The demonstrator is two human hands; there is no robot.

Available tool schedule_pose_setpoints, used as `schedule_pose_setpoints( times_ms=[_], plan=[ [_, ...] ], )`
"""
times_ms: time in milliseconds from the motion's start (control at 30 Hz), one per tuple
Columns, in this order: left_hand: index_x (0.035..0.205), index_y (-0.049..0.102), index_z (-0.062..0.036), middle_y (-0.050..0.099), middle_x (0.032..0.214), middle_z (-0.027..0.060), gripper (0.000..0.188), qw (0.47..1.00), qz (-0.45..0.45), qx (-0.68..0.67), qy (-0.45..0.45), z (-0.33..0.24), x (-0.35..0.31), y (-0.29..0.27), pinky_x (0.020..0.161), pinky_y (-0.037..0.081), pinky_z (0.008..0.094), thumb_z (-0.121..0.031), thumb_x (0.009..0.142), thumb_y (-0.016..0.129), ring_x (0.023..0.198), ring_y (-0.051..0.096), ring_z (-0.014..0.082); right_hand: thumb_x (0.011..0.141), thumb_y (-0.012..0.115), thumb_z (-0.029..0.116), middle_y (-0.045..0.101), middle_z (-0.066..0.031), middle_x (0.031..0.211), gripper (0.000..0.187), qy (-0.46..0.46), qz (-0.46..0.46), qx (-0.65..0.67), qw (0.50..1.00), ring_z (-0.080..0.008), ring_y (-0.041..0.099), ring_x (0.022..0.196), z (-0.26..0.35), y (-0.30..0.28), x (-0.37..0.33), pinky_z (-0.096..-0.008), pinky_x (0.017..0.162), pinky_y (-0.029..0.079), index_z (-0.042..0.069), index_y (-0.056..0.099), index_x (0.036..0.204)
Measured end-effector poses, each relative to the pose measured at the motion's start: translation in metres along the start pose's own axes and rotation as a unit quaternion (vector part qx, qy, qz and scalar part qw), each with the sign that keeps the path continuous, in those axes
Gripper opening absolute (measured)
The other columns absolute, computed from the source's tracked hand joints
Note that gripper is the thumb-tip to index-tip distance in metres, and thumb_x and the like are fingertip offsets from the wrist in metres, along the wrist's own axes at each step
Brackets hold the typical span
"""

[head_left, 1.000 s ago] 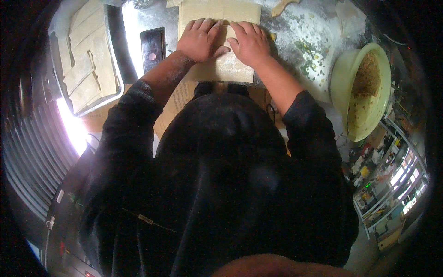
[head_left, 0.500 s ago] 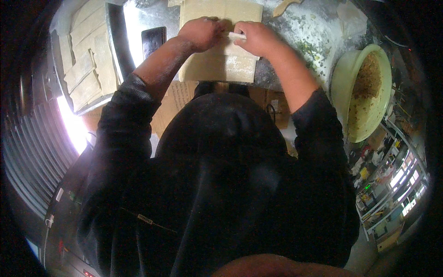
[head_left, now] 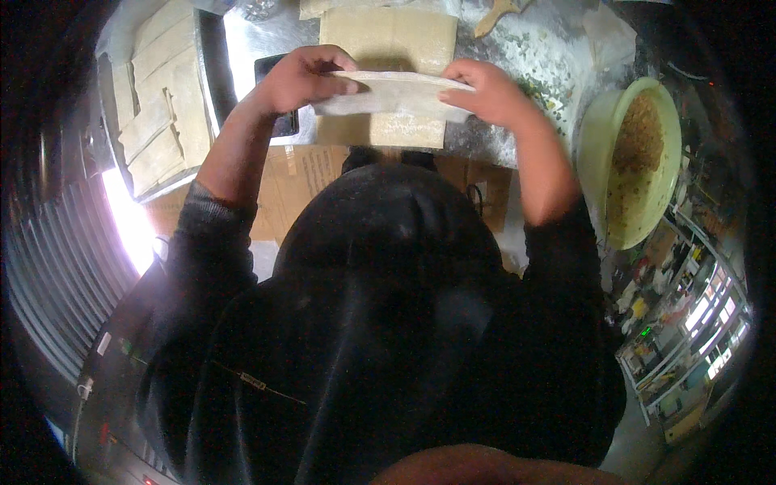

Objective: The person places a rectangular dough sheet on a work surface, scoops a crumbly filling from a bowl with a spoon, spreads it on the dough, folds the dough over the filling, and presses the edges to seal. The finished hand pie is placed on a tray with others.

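A pale, floured strip of folded dough (head_left: 392,90) is stretched level between my two hands. Its left end is pinched between the thumb and fingers of my left hand (head_left: 307,79). At the other end, my right hand (head_left: 482,91) grips it the same way. Below the held piece, a larger flat sheet of dough (head_left: 388,34) lies on the floured worktop, partly covered by the strip and its shadow. Flour whitens the near part of that sheet.
To the left, a tray (head_left: 208,77) carries several dough sheets. A dark phone-like slab (head_left: 289,123) lies beside my left wrist. On the right stand a pale green basin (head_left: 594,162) of brown filling and scattered chopped greens (head_left: 543,95). A wooden handle (head_left: 495,16) rests farther back.
My hands have moved apart and slightly nearer to me. The dough strip, earlier mostly hidden between them, is now spread out and held above the sheet.
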State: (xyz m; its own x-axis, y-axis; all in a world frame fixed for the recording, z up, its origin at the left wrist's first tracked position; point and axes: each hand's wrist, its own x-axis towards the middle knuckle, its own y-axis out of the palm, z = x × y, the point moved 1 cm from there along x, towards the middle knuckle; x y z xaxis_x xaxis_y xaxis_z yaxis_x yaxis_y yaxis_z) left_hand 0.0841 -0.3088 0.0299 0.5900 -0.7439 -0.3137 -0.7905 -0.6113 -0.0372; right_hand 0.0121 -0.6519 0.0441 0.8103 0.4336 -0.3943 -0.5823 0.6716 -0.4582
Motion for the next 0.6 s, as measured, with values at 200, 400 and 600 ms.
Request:
schedule_pose_setpoints(
  times_ms=[200,400,600],
  plan=[
    [0.139,0.054,-0.0058,0.055,0.141,0.0160,0.069,0.895,-0.054,-0.443,0.015,0.008,-0.033,0.052,0.099,0.054,0.0422,-0.048,0.088,0.074,0.128,0.055,0.0288,0.093,0.062,0.044,0.052,-0.0225,0.145,0.073,0.116,-0.042,0.719,0.684,-0.0356,0.051,0.133,0.005,0.054,-0.030,-0.0484,0.115,0.038,-0.005,0.045,0.145],
    [0.139,0.051,-0.0010,0.061,0.133,0.0168,0.056,0.900,-0.090,-0.401,-0.146,0.015,-0.039,0.066,0.105,0.049,0.0452,-0.032,0.096,0.067,0.125,0.057,0.0304,0.093,0.057,0.051,0.043,-0.0234,0.153,0.081,0.014,-0.029,0.727,0.686,-0.0387,0.043,0.141,-0.002,0.080,-0.050,-0.0500,0.119,0.031,-0.004,0.038,0.151],
    [0.113,0.065,-0.0003,0.067,0.085,0.0070,0.032,0.939,-0.184,-0.230,-0.177,0.000,-0.059,0.074,0.068,0.048,0.0338,-0.027,0.097,0.069,0.076,0.058,0.0186,0.093,0.067,0.017,0.065,-0.0174,0.127,0.049,0.179,-0.189,0.595,0.760,-0.0320,0.065,0.114,0.006,0.116,-0.054,-0.0458,0.102,0.051,-0.005,0.054,0.135]
  ],
)
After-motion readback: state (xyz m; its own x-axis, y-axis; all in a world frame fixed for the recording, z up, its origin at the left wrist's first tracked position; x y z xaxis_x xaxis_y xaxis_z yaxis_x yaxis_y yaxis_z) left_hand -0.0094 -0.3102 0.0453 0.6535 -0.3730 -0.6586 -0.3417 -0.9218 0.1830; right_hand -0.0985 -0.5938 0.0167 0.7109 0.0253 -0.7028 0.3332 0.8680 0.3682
